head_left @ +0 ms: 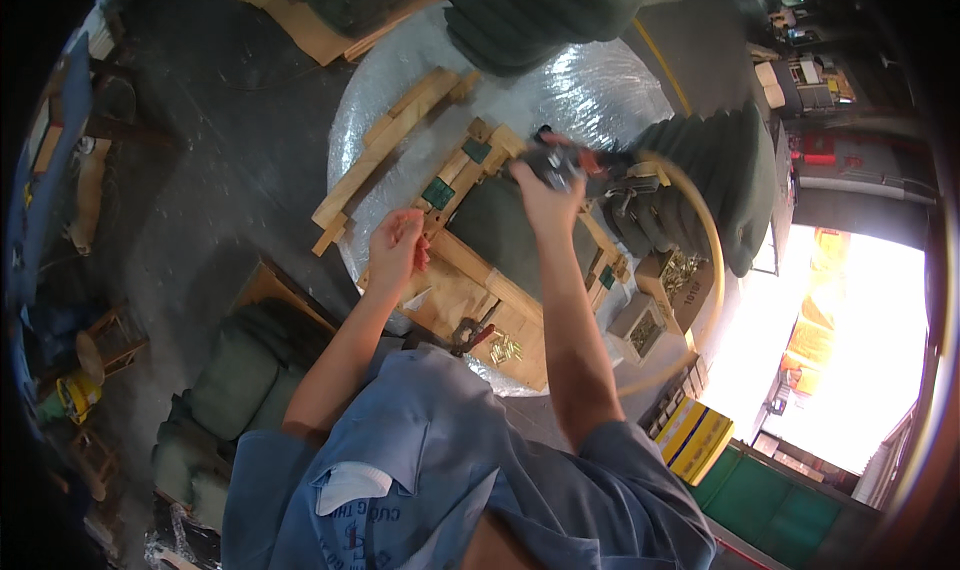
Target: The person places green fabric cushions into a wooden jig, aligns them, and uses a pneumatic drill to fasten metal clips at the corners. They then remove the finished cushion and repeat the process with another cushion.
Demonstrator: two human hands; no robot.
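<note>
My right hand (550, 202) grips a dark power tool (562, 163) with red parts, blurred by motion, over the far side of a wooden frame (478, 266). A yellowish hose (716, 240) curves down beside it on the right. My left hand (398, 242) is closed at the frame's left corner, fingers curled; what they hold, if anything, is hidden. Dark green pieces (439, 192) sit on the frame's rail, and a dark green panel (498, 228) shows inside it. Small brass-coloured fittings (505, 348) lie on a board near me, beside a red-handled tool (480, 338).
Under the work is a round, plastic-wrapped surface (348, 135). Wooden slats (375, 160) lie on its left. Green cushions (715, 180) are stacked at the right, others (530, 15) at the far side. Boxes of small fittings (640, 327) stand at the right edge.
</note>
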